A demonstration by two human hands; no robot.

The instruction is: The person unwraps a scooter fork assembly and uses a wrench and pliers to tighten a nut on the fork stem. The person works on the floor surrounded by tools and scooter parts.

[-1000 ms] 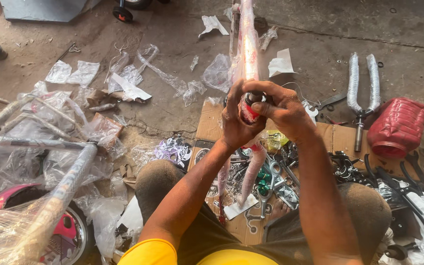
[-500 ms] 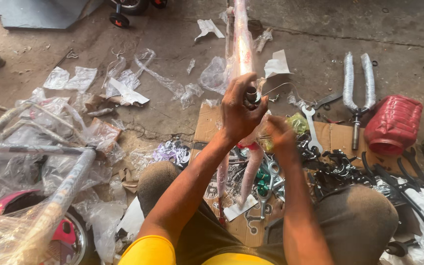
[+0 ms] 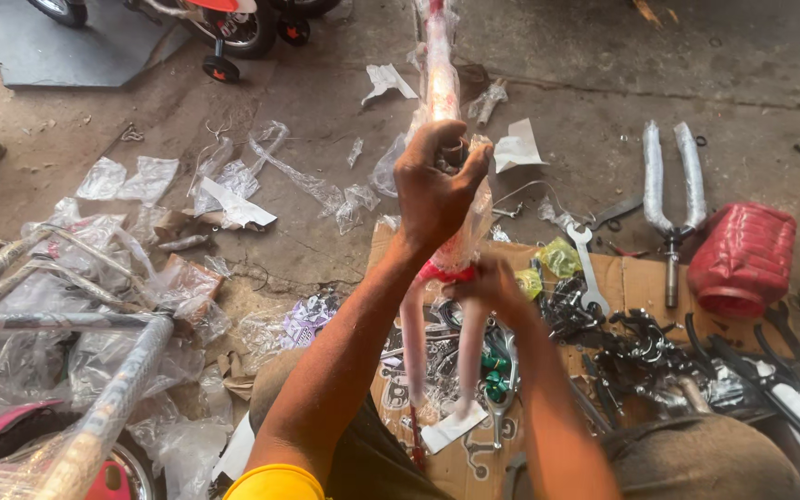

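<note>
Left hand [image 3: 437, 190] had a closed grip high on the plastic-wrapped bike frame [image 3: 443, 83], fingers curled round the tube! Right hand [image 3: 493, 287] clamped lower down, just beneath the red band, above the frame's two pale prongs. The frame stood upright over the cardboard sheet [image 3: 622, 282]. On that cardboard lay a spanner [image 3: 585, 255]; just beyond its far right edge rested a wrapped fork [image 3: 670, 185] and a red ribbed container [image 3: 743, 259].

red bag [image 3: 744, 260], silver fork [image 3: 669, 190], wrench [image 3: 586, 259], maybe cardboard [image 3: 636, 280].
</note>
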